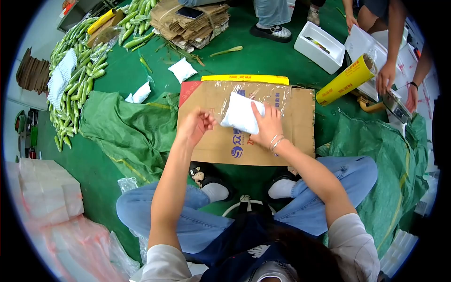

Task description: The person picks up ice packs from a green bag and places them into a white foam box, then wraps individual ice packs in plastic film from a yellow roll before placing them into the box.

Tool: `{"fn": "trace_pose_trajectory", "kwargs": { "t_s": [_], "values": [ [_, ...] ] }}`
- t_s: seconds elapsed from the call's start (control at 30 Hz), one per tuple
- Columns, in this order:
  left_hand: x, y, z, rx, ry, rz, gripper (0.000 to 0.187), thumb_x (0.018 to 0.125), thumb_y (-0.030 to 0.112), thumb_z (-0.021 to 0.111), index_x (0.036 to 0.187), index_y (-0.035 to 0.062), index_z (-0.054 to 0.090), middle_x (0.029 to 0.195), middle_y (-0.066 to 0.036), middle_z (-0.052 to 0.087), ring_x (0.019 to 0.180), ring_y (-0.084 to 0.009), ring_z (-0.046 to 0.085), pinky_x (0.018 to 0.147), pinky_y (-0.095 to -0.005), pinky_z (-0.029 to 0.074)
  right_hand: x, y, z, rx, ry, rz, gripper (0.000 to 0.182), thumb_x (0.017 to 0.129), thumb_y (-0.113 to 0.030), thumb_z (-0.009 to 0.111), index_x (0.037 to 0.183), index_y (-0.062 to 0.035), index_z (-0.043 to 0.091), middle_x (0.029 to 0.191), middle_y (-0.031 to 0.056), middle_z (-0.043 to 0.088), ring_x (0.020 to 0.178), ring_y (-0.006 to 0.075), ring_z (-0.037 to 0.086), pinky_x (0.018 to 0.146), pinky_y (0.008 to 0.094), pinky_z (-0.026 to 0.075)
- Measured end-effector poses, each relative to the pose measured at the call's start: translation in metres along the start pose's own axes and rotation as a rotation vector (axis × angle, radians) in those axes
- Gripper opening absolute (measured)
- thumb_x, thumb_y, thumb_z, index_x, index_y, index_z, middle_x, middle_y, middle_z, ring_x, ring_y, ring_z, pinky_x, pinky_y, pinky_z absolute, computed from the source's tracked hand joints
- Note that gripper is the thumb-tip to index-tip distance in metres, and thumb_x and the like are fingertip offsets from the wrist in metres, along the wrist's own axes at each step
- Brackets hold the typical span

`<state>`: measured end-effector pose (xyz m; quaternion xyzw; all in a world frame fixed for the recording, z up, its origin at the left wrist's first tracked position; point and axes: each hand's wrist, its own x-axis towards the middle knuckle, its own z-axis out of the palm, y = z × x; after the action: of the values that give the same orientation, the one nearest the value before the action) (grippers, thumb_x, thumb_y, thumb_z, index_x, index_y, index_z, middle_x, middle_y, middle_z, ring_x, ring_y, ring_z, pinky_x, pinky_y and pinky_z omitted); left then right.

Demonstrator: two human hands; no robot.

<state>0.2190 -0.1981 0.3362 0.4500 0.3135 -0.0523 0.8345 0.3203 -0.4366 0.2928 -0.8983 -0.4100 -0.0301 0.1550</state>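
Note:
A white, pillow-like packet (239,113) is above the cardboard box (206,145), with my right hand (268,123) gripping its right side. My left hand (197,126) is raised just left of the packet, apart from it, its fingers curled; nothing shows clearly between them. Clear film lies over the upper middle of the cardboard. Along its far edge sits a yellow wrap box (244,79). Two more white packets lie on the green floor beyond, one (182,70) near the box's far left corner and one (140,93) farther left.
Green corn ears (77,94) are heaped at the left. Flattened cardboard (206,28) is stacked at the back. A white foam box (320,46) and a yellow roll (346,80) are at the right, near co-workers' hands. Green sacks (127,127) flank the cardboard box.

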Motion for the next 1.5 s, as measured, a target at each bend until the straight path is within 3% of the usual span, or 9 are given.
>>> {"fn": "trace_pose_trajectory", "kwargs": {
  "t_s": [0.1, 0.2, 0.4, 0.57, 0.77, 0.83, 0.93, 1.17, 1.5],
  "values": [
    [0.012, 0.001, 0.027, 0.197, 0.012, 0.223, 0.018, 0.09, 0.013, 0.049, 0.084, -0.0004, 0.06, 0.082, -0.011, 0.067, 0.077, -0.0243, 0.066, 0.066, -0.0315, 0.048, -0.001, 0.0, -0.003, 0.111, -0.062, -0.057, 0.101, 0.05, -0.03, 0.081, 0.14, -0.0103, 0.038, 0.127, 0.0246, 0.041, 0.116, 0.0394, 0.04, 0.1, 0.0476, 0.029],
    [0.055, -0.03, 0.022, 1.186, -0.179, 0.86, 0.04, 0.083, 0.019, 0.064, 0.12, 0.0049, 0.059, 0.108, -0.017, 0.065, 0.101, -0.0315, 0.062, 0.083, -0.0396, 0.049, 0.021, 0.024, 0.011, 0.255, -0.113, -0.104, 0.093, 0.052, -0.032, 0.079, 0.136, -0.0089, 0.045, 0.125, 0.0216, 0.049, 0.117, 0.036, 0.045, 0.102, 0.0447, 0.032],
    [0.039, 0.0, 0.037, 1.569, -0.55, 0.778, 0.102, 0.055, 0.036, 0.088, 0.14, 0.0094, 0.038, 0.133, -0.021, 0.048, 0.117, -0.0391, 0.051, 0.099, -0.0437, 0.042, 0.059, 0.032, -0.018, 0.823, -0.501, -0.084, 0.069, 0.051, -0.024, 0.082, 0.114, -0.0053, 0.06, 0.096, 0.0142, 0.068, 0.087, 0.0242, 0.065, 0.076, 0.0344, 0.053],
    [0.032, 0.025, 0.04, 1.773, -0.629, 0.871, 0.087, 0.064, 0.019, 0.084, 0.138, 0.0091, 0.039, 0.133, -0.021, 0.048, 0.117, -0.0405, 0.05, 0.098, -0.0436, 0.045, 0.041, 0.037, -0.008, 1.085, -0.277, 0.126, 0.074, 0.054, -0.02, 0.082, 0.12, -0.0001, 0.056, 0.101, 0.0133, 0.066, 0.094, 0.0217, 0.064, 0.084, 0.0312, 0.051],
    [0.048, 0.019, 0.029, 1.701, -0.549, 0.917, 0.073, 0.072, 0.012, 0.074, 0.137, 0.0158, 0.043, 0.129, -0.014, 0.053, 0.112, -0.034, 0.055, 0.092, -0.0411, 0.049, -0.029, -0.019, 0.029, 0.787, 0.288, 0.404, 0.102, 0.065, -0.031, 0.083, 0.143, -0.0011, 0.024, 0.125, 0.0234, 0.051, 0.107, 0.029, 0.059, 0.093, 0.0342, 0.046],
    [0.052, 0.019, 0.03, 1.659, -0.557, 0.946, 0.07, 0.072, 0.012, 0.074, 0.136, 0.0158, 0.045, 0.126, -0.014, 0.055, 0.109, -0.034, 0.057, 0.09, -0.041, 0.05, -0.055, -0.045, 0.017, 0.122, 0.22, 0.419, 0.07, 0.072, -0.028, 0.074, 0.131, -0.0022, 0.045, 0.127, 0.0193, 0.05, 0.114, 0.0341, 0.052, 0.095, 0.036, 0.044],
    [0.045, 0.024, 0.032, 1.606, -0.556, 0.879, 0.067, 0.072, 0.013, 0.074, 0.134, 0.0159, 0.048, 0.121, -0.015, 0.059, 0.102, -0.0349, 0.06, 0.086, -0.041, 0.051, -0.077, -0.006, 0.065, 0.181, 0.12, 0.163, 0.038, 0.076, -0.017, 0.064, 0.112, -0.0052, 0.059, 0.11, 0.015, 0.06, 0.103, 0.0331, 0.057, 0.085, 0.0385, 0.048],
    [0.027, 0.03, 0.035, 1.462, -0.577, 0.631, 0.065, 0.074, 0.023, 0.077, 0.133, 0.0135, 0.053, 0.111, -0.019, 0.065, 0.097, -0.0332, 0.064, 0.085, -0.0388, 0.051, -0.055, 0.025, -0.066, 0.492, 0.508, 0.532, 0.01, 0.079, -0.004, 0.06, 0.085, -0.0001, 0.066, 0.081, 0.0185, 0.066, 0.073, 0.0316, 0.065, 0.065, 0.0357, 0.051],
    [0.021, 0.022, 0.011, 1.19, -0.545, 0.313, 0.053, 0.077, 0.025, 0.076, 0.122, 0.0004, 0.06, 0.106, -0.014, 0.069, 0.095, -0.0186, 0.065, 0.088, -0.0307, 0.049, -0.079, 0.025, -0.081, 0.202, -0.218, 0.413, 0.012, 0.076, -0.011, 0.062, 0.085, -0.0039, 0.066, 0.081, 0.0182, 0.065, 0.079, 0.0361, 0.064, 0.072, 0.0406, 0.052]
  ]
}}
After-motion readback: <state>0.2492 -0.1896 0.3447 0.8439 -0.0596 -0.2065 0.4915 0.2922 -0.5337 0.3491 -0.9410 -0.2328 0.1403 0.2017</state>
